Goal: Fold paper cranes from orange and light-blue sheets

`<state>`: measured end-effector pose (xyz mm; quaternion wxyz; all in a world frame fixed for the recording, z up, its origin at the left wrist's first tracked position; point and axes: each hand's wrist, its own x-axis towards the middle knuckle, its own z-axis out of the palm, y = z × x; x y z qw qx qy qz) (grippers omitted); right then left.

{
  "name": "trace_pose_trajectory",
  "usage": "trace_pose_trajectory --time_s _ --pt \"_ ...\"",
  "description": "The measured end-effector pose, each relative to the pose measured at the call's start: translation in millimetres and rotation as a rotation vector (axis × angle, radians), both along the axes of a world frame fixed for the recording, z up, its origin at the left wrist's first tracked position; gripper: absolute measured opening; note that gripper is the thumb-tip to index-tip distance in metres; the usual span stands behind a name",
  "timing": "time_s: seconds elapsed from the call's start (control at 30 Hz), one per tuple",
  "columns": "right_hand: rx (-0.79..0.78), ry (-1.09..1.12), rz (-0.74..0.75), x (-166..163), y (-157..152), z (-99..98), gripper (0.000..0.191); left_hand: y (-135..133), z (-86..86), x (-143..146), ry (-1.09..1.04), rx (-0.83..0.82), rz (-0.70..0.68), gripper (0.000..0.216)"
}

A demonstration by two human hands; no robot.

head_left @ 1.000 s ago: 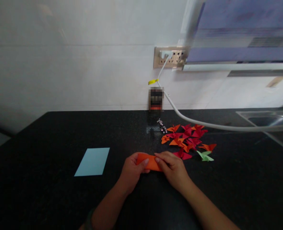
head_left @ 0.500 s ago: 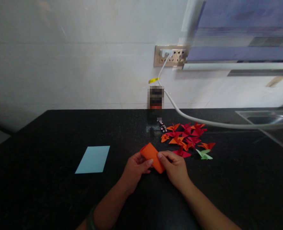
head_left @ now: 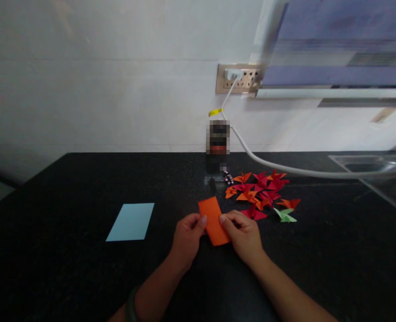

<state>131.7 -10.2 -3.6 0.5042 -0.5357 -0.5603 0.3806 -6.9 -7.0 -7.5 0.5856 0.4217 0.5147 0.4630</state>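
Between my two hands is a folded orange sheet of paper, now a narrow rectangle tilted slightly to the left. My left hand pinches its left edge, thumb on top and fingers behind. On the opposite edge, my right hand grips the paper with the thumb on its face. Just beyond my right hand lie several folded paper cranes in red and orange, with a pale green crane at the near right of the group.
A light blue paper sheet lies flat on the black countertop to the left. A white cable runs from the wall socket across to the right. The sink is at the far right. A blurred-out object stands by the wall.
The orange paper has turned more upright and lies flatter, its top no longer gaping. My left thumb has shifted from its face to its left edge.
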Motion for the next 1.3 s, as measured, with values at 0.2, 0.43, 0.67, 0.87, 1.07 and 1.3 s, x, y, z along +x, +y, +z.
trace_pose_trajectory --time_s 0.2,0.43,0.67,0.87,1.07,1.3 --pt "-0.29 0.313 0.158 -3 0 2.6 0.018 0 3.5 -7 0.284 0.107 -0.072 0.026" --pt "-0.401 0.538 0.204 -3 1 8.0 0.02 -2 2.9 -5 0.267 0.086 -0.25 0.024" --pt "-0.427 0.641 0.164 -1 2 3.9 0.026 -5 7.4 -5 0.354 0.129 -0.313 0.024" --pt "-0.54 0.635 0.129 2 4 4.7 0.029 -6 13.7 -3 0.447 0.163 -0.33 0.024" --pt "-0.538 0.479 0.289 14 7 6.3 0.029 -7 14.7 -6 0.518 0.252 -0.472 0.022" --pt "-0.438 0.071 0.552 25 6 5.8 0.013 -8 16.4 -7 0.593 0.339 -0.63 0.023"
